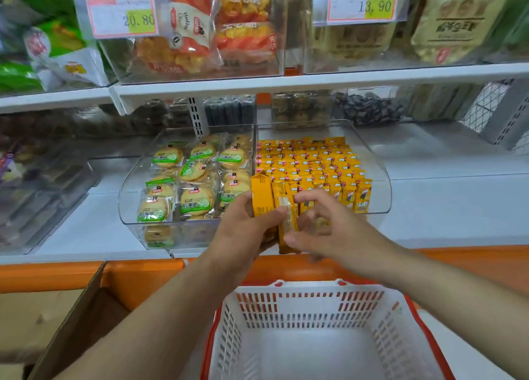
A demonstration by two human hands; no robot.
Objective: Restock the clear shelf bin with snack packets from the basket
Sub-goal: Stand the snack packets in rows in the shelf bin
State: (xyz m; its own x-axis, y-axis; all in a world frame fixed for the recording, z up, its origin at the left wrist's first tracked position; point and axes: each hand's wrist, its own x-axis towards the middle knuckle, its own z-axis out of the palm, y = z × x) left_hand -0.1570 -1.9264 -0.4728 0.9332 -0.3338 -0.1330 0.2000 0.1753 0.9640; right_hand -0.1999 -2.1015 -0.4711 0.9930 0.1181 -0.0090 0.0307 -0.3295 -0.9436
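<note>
Fingers of left hand point(243, 231) grip yellow packets point(262, 198) upright; right hand point(329, 231) pinches one.

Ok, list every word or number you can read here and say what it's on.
"20.80": on the left tag, upper bin front.
"13.90": on the right tag, upper bin front.
Small print on both tags: too blurred to read.
Print on the biscuit packets, yellow packets and gold bags: too blurred to read.
</note>
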